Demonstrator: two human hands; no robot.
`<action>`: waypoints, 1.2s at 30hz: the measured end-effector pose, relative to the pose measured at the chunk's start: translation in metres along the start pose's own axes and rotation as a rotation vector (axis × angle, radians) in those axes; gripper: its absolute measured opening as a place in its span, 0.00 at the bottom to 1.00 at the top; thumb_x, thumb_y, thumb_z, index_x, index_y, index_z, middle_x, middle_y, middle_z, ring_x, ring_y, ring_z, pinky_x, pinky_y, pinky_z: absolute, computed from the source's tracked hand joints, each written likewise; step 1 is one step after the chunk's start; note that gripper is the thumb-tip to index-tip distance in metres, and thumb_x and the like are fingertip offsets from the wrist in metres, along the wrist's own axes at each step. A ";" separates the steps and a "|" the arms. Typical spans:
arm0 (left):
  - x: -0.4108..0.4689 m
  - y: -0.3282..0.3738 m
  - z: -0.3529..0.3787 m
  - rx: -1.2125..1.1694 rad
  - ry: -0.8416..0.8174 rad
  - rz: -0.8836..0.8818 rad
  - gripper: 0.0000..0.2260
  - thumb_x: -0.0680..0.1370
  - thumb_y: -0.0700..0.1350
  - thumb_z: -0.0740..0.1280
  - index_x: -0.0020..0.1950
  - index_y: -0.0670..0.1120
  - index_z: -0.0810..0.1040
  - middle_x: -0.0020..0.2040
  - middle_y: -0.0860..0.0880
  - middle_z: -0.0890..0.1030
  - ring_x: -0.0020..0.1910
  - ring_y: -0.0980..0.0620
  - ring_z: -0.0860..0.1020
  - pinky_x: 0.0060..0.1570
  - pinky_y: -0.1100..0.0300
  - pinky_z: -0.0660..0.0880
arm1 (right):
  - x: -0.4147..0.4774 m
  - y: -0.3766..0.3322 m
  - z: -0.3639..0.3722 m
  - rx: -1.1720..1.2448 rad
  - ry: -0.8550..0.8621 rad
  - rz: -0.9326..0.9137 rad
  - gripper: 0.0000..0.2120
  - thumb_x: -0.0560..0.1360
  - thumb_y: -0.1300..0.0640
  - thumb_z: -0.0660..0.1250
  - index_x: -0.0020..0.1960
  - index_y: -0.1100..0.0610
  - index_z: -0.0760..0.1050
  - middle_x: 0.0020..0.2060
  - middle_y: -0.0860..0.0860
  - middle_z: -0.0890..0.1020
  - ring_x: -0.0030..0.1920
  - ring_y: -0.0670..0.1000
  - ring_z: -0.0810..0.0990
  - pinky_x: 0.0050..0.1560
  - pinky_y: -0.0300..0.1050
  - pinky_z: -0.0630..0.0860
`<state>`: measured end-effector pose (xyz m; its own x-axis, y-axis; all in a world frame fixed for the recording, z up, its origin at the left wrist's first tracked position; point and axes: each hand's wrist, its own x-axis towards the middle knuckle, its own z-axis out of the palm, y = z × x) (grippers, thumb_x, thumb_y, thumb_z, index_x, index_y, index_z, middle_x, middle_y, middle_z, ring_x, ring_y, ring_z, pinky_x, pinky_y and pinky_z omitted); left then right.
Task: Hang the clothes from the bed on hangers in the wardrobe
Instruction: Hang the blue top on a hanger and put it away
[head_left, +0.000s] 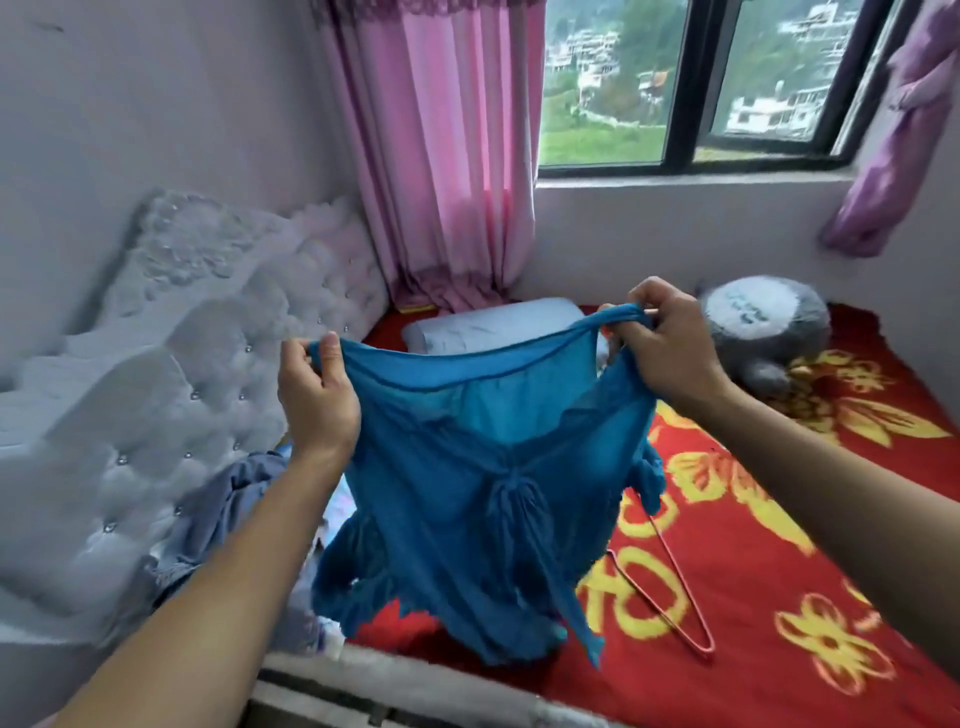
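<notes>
A sheer blue top (467, 499) hangs spread out in the air over the bed (753, 545). My left hand (317, 395) pinches its left shoulder edge. My right hand (670, 343) grips the right shoulder strap, held a little higher. The neckline stretches between both hands and the frilled hem dangles just above the bed's near edge. A pink wire hanger (675, 587) lies flat on the red blanket, below and right of the top, partly hidden behind it. A grey-blue garment (228, 509) lies crumpled by the headboard, under my left forearm.
A white tufted headboard (171, 395) runs along the left. A pale pillow (493, 322) and a grey plush toy (763, 327) sit at the far end of the bed. Pink curtains (447, 156) and a window (691, 83) are behind. No wardrobe is in view.
</notes>
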<state>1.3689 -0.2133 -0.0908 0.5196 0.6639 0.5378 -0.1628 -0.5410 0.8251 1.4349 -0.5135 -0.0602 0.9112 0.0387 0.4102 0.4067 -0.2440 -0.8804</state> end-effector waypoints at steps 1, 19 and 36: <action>0.008 0.010 0.000 -0.009 -0.019 0.031 0.10 0.81 0.47 0.61 0.43 0.43 0.67 0.34 0.50 0.69 0.38 0.47 0.70 0.41 0.53 0.66 | 0.000 -0.018 -0.007 0.025 0.018 -0.006 0.06 0.65 0.57 0.65 0.35 0.46 0.69 0.29 0.58 0.81 0.26 0.51 0.75 0.29 0.45 0.69; -0.054 -0.091 0.095 0.239 -0.779 -0.158 0.15 0.77 0.46 0.68 0.34 0.43 0.69 0.29 0.49 0.69 0.32 0.47 0.68 0.34 0.51 0.65 | -0.065 0.117 -0.028 0.117 0.008 0.787 0.07 0.73 0.68 0.65 0.47 0.61 0.79 0.32 0.56 0.82 0.33 0.51 0.79 0.34 0.40 0.76; -0.184 -0.246 0.216 0.409 -0.911 -0.623 0.04 0.73 0.41 0.72 0.43 0.43 0.78 0.30 0.49 0.72 0.30 0.50 0.69 0.29 0.57 0.67 | -0.110 0.448 0.002 -0.063 -0.445 1.459 0.23 0.69 0.38 0.71 0.52 0.56 0.82 0.42 0.50 0.81 0.37 0.51 0.74 0.36 0.42 0.67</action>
<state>1.4946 -0.3144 -0.4302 0.8490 0.3479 -0.3977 0.5262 -0.4889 0.6957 1.5166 -0.6252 -0.5003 0.4513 0.0118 -0.8923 -0.8290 -0.3647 -0.4241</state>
